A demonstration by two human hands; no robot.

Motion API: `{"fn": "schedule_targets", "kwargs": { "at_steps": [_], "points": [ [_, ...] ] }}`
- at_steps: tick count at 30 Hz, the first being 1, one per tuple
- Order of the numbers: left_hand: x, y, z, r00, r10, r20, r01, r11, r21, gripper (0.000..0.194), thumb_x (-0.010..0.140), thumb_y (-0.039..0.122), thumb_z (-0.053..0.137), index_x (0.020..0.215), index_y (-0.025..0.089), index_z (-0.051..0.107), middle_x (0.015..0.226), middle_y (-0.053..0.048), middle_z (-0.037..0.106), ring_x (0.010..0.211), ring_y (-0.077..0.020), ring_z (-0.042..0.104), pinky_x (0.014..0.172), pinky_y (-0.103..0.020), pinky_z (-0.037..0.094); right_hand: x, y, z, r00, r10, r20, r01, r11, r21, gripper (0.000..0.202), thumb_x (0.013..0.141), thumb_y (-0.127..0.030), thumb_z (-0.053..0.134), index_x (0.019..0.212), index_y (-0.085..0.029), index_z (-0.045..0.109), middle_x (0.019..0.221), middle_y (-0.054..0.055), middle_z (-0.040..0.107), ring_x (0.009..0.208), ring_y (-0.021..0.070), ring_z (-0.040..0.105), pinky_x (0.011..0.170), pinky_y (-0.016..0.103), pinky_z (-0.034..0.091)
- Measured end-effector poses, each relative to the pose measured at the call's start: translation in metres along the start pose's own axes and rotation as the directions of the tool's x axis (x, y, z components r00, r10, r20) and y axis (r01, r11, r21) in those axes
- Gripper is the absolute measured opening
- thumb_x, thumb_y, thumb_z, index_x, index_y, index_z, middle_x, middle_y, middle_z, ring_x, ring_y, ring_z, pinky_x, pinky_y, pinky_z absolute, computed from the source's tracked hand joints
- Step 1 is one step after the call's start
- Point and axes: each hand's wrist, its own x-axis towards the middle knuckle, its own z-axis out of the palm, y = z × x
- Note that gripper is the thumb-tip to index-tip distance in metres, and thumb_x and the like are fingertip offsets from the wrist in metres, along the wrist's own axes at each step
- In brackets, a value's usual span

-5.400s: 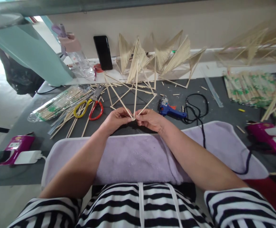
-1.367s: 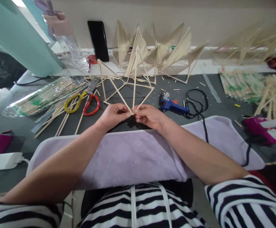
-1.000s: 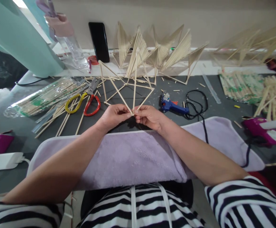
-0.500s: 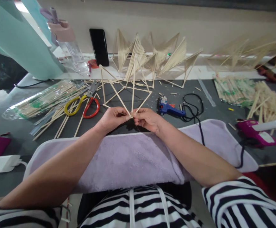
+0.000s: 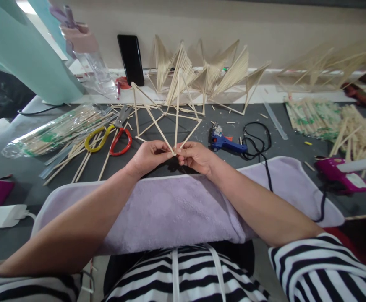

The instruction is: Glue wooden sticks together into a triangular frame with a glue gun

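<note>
A frame of thin wooden sticks (image 5: 177, 113), joined into open triangles, stands on the dark table in front of me. At its near corner, where several sticks meet, my left hand (image 5: 151, 157) pinches from the left side. My right hand (image 5: 194, 157) grips the same corner from the right, its fingers curled and thumb pressed in. The fingertips of both hands nearly touch and cover part of the joint. To the right lies a blue glue gun (image 5: 228, 144) with a black cord. Scissors (image 5: 120, 128) with one yellow and one red handle rest at the left.
Finished stick models (image 5: 183, 71) stand along the wall beside a leaning black phone (image 5: 130, 61). Bagged sticks (image 5: 53, 130) lie left, more sticks (image 5: 356, 130) right. A clear bottle (image 5: 91, 63) stands back left. A lilac cloth (image 5: 176, 214) covers the near edge.
Both hands keep their pinch on the near corner of the stick frame. The view has shifted very slightly; nothing else has visibly moved.
</note>
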Motion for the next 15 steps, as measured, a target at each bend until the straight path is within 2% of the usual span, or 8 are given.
{"fn": "schedule_targets", "kwargs": {
  "at_steps": [7, 15],
  "points": [
    [-0.0009, 0.0006, 0.0005, 1.000, 0.002, 0.001, -0.002, 1.000, -0.002, 0.020, 0.067, 0.031, 0.077, 0.070, 0.014, 0.067, 0.067, -0.001, 0.067, 0.059, -0.0091, 0.058, 0.055, -0.020, 0.045, -0.0006, -0.0004, 0.0002, 1.000, -0.003, 0.008, 0.003, 1.000, -0.005, 0.033, 0.053, -0.024, 0.090, 0.073, -0.015, 0.065, 0.052, -0.006, 0.057, 0.048, 0.0050, 0.050, 0.049, 0.020, 0.043],
    [-0.0005, -0.0001, 0.0005, 1.000, -0.003, 0.002, 0.003, 1.000, -0.012, 0.020, 0.068, 0.030, 0.077, 0.070, 0.013, 0.067, 0.066, -0.001, 0.067, 0.059, -0.0088, 0.058, 0.056, -0.019, 0.046, -0.0009, -0.0014, 0.0014, 1.000, -0.005, -0.004, 0.005, 1.000, 0.004, 0.037, 0.048, -0.024, 0.092, 0.072, -0.014, 0.066, 0.052, -0.005, 0.059, 0.047, 0.0045, 0.050, 0.048, 0.019, 0.043]
  ]
}}
